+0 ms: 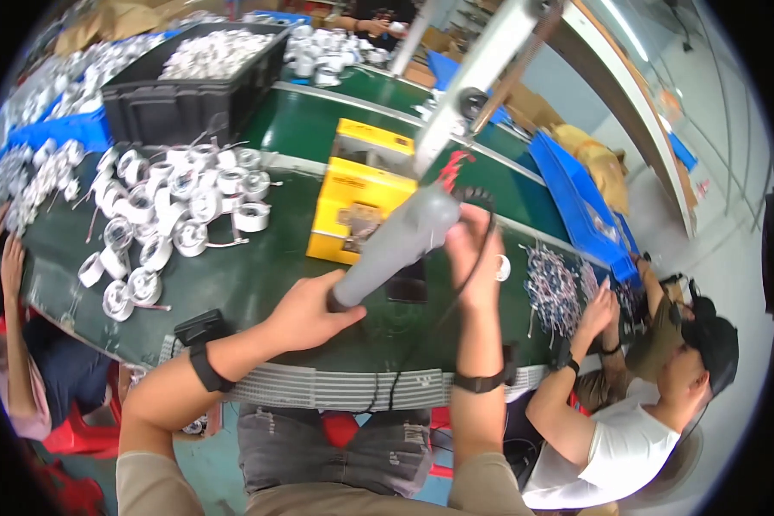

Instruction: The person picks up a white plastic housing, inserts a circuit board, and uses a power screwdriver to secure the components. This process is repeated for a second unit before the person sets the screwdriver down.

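Note:
A grey, club-shaped hand tool (396, 245) with a black cord lies slantwise between my hands, above the green table. My left hand (311, 311) is closed round its dark lower end. At the thicker upper end my right hand (475, 249) is closed, its fingertips partly hidden behind the tool and slightly blurred. The black cord (493, 225) loops past my right hand and runs down toward the table edge. Behind the tool stands a yellow box (328, 193), open at the top. Beneath it lies a dark flat rectangular object (407, 287).
Several white round fittings with wires (181, 193) lie to the left, before a black crate (163, 107). On the right are a wire heap (552, 288), a blue tray (576, 202) and a seated co-worker (628, 430). A white post (456, 107) rises behind the box.

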Demonstrator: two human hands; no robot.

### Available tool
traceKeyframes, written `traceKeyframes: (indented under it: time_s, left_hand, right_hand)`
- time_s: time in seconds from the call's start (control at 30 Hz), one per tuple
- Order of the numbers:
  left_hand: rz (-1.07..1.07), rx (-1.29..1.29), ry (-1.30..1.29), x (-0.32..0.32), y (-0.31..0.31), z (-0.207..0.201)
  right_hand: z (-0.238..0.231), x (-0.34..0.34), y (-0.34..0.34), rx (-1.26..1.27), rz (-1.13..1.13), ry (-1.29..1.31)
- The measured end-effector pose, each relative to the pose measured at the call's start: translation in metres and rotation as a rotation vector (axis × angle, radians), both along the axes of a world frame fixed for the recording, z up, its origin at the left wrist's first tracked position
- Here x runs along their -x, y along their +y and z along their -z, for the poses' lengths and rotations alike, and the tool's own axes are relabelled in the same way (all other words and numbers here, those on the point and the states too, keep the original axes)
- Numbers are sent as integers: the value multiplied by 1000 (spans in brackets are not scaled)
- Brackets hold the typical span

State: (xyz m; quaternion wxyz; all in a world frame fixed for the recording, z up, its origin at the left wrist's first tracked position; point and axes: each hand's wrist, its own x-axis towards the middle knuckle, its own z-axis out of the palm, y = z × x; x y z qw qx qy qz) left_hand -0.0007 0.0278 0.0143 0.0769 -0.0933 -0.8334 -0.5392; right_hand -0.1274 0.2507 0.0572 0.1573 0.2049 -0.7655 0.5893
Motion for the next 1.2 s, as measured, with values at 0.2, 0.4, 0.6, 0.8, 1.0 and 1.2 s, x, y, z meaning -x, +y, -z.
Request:
traceKeyframes:
  time_s: [0.2,0.4,0.6,0.8,1.0,1.2]
  left_hand:
    - [-52,-144,-49,6,0,7]
    - [-59,-272,-12,5,-2,20]
    - [72,-237,-193,8,-8,19]
    - [126,-328,-266,10,-7,12]
    - [57,-255,-196,11,-8,14]
    - [-173,-182,44,1,7,6]
  right_hand:
    - [69,63,127,-784,862,-1]
    - [51,37,89,-439,423,-158]
    - [17,-42,5,-229,-172,-310]
    - [26,-59,-24,-367,-296,-169]
    - [23,-75,-31,-628,-192,45]
    - [-2,-79,-57,-103,-340,44]
